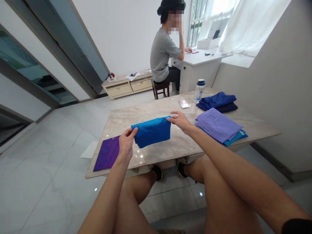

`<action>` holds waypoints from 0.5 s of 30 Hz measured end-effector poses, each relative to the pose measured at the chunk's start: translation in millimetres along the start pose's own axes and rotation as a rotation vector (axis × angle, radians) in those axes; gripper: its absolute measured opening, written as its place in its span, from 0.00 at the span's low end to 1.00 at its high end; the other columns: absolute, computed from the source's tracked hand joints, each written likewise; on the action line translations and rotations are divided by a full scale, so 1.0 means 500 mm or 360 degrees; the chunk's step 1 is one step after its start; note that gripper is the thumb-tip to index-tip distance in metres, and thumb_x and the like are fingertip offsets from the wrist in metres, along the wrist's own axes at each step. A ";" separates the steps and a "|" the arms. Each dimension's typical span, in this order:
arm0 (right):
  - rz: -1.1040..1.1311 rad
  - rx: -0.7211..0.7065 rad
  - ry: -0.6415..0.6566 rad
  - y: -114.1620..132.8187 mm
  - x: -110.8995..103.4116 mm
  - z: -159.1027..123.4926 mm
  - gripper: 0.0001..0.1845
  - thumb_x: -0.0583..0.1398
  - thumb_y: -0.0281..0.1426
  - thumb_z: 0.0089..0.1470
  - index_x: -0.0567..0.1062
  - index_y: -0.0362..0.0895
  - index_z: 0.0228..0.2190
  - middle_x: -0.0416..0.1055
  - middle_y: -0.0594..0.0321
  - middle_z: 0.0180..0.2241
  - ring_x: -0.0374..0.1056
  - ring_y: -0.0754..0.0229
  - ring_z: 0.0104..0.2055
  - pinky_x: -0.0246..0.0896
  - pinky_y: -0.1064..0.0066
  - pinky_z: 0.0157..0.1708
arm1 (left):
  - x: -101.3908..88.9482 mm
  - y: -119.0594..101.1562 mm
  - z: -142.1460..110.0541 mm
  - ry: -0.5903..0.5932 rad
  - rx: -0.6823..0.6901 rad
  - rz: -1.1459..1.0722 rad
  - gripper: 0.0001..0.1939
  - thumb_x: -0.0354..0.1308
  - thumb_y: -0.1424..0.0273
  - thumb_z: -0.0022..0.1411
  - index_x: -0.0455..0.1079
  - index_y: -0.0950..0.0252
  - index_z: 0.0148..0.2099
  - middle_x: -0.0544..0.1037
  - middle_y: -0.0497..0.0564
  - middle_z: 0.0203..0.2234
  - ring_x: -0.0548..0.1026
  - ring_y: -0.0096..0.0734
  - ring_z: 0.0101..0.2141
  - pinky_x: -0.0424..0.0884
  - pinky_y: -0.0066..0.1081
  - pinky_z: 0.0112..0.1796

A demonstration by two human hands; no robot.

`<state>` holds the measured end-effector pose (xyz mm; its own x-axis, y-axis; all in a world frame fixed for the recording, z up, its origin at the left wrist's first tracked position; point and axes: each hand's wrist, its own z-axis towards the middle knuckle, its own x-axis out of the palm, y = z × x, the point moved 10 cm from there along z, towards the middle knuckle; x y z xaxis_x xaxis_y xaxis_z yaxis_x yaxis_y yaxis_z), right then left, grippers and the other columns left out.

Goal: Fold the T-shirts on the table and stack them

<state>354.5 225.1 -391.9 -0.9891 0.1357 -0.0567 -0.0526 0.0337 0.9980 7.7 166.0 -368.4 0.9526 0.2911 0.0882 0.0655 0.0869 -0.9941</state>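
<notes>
Between my two hands a folded blue cloth point(153, 131) hangs above the table, its lower edge loose. My left hand point(126, 139) pinches its upper left corner, thumb on the near side. At the upper right corner my right hand point(179, 121) grips the cloth between thumb and fingers. A purple folded cloth point(106, 154) lies flat at the table's left end, partly behind my left wrist. To the right, a lilac folded cloth point(216, 125) rests on a bright blue one point(235, 138). Behind them sits a dark blue folded cloth point(216, 101).
The marble-look table point(126, 115) stands before my knees. A water bottle point(200, 91) and a small pale packet point(184, 104) are at its far side. Beyond, a person in a grey shirt point(162, 53) sits on a stool at a white desk point(202, 58). A low cabinet point(122, 89) lines the wall.
</notes>
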 end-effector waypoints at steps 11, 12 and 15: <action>-0.0682 -0.0870 -0.0031 0.139 0.004 -0.030 0.08 0.69 0.34 0.60 0.88 0.46 0.40 0.81 0.56 0.40 0.75 0.51 0.46 0.70 0.57 0.56 | -0.002 -0.058 -0.011 -0.0017 0.0415 0.0309 0.22 0.72 0.49 0.59 0.69 0.59 0.36 0.80 0.51 0.36 0.77 0.38 0.41 0.71 0.33 0.42; -0.0688 -0.0902 -0.0048 0.144 0.004 -0.035 0.08 0.69 0.35 0.61 0.87 0.46 0.40 0.81 0.55 0.43 0.75 0.50 0.48 0.70 0.57 0.56 | -0.006 -0.060 -0.012 -0.0040 0.0423 0.0338 0.22 0.72 0.49 0.59 0.69 0.59 0.36 0.77 0.48 0.32 0.75 0.36 0.37 0.70 0.32 0.40; -0.0609 -0.0798 -0.0013 0.126 0.006 -0.032 0.10 0.67 0.38 0.64 0.85 0.45 0.41 0.81 0.55 0.43 0.75 0.51 0.47 0.70 0.60 0.55 | -0.020 -0.061 -0.015 -0.0079 0.0414 0.0354 0.23 0.74 0.49 0.58 0.67 0.58 0.36 0.72 0.45 0.27 0.72 0.34 0.32 0.66 0.31 0.35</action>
<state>346.0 211.8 -328.8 -0.8866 0.2136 -0.4103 -0.4624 -0.3864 0.7980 -1.4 153.3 -339.3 0.9190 0.3759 -0.1194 -0.2262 0.2545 -0.9402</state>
